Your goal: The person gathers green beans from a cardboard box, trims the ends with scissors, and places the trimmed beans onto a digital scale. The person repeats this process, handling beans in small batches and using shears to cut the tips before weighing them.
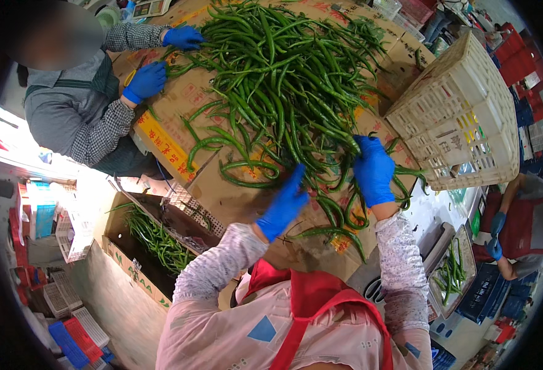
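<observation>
A large heap of long green chili peppers (280, 69) covers the cardboard-topped table before me. My right hand (373, 169), in a blue glove, is closed around green chili peppers at the heap's near right edge; its fingertips are partly hidden. My left hand (283, 203), also blue-gloved and blurred by motion, points forward over the near edge with nothing visible in it. Loose curved peppers (248, 173) lie just beyond and to the left of it. Between and below my hands, a few more peppers (334, 231) rest on the cardboard (211, 199).
A white plastic basket (461, 120) stands tilted at the right. Opposite left, a co-worker's blue-gloved hands (146, 83) handle peppers beside yellow-handled scissors (130, 77). Below left, a cardboard box (114, 249) holds peppers. A tray with peppers (452, 273) sits right, near another person's gloved hands (494, 236).
</observation>
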The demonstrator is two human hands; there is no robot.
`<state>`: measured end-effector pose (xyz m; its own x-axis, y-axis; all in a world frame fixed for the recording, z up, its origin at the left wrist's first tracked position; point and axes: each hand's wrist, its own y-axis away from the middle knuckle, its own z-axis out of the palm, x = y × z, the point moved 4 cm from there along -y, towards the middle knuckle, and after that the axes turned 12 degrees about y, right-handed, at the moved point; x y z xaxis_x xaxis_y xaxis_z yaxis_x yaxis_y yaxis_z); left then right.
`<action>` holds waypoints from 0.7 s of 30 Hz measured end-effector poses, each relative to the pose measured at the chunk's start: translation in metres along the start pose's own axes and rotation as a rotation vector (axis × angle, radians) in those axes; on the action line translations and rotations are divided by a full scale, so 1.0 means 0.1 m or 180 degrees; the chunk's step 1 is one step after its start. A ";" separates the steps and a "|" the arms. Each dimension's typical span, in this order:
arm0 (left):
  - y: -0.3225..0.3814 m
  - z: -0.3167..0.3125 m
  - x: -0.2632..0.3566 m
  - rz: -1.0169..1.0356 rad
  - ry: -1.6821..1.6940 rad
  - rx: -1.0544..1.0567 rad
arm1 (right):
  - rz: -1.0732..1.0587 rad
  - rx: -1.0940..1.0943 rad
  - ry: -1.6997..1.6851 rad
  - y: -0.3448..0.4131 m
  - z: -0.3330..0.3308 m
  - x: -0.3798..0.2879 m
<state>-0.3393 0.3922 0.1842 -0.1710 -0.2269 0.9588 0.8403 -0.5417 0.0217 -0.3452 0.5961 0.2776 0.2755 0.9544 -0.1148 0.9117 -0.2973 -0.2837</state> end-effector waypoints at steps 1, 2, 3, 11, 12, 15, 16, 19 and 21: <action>0.04 0.14 -0.15 0.0262 -0.0833 -0.0216 | -0.0132 -0.0112 -0.0119 0.02 0.04 -0.10; 0.09 0.24 -0.15 0.0406 -0.1179 -0.0275 | -0.0264 -0.0210 -0.0248 0.04 0.10 -0.20; 0.13 0.32 -0.12 0.0549 -0.1530 -0.0343 | -0.0385 -0.0307 -0.0380 0.05 0.17 -0.31; 0.44 0.45 0.03 0.0850 -0.2348 -0.1533 | -0.0469 -0.1104 0.0178 0.00 1.01 -0.88; 0.45 0.37 0.18 0.1117 -0.2212 -0.1316 | -0.0485 -0.1145 0.0180 0.00 0.97 -0.81; 0.44 -0.16 0.35 0.1004 -0.1984 -0.0749 | -0.0486 -0.1301 0.0236 -0.03 0.82 -0.62; 0.41 -0.37 0.48 0.0902 -0.1904 -0.0221 | -0.0479 -0.1206 0.0261 -0.03 0.79 -0.54; 0.31 -0.99 0.74 0.0580 -0.1808 0.1096 | -0.0346 -0.0951 -0.0162 -0.03 0.56 -0.36; 0.17 -1.33 0.80 0.1099 -0.2092 0.1597 | -0.0138 -0.0792 -0.0575 -0.01 0.47 -0.16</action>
<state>-0.4073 0.2571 0.2240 0.3326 0.2811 0.9002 0.9428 -0.0765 -0.3245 -0.3654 0.5801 0.2348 0.1963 0.9393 -0.2813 0.9742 -0.2194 -0.0529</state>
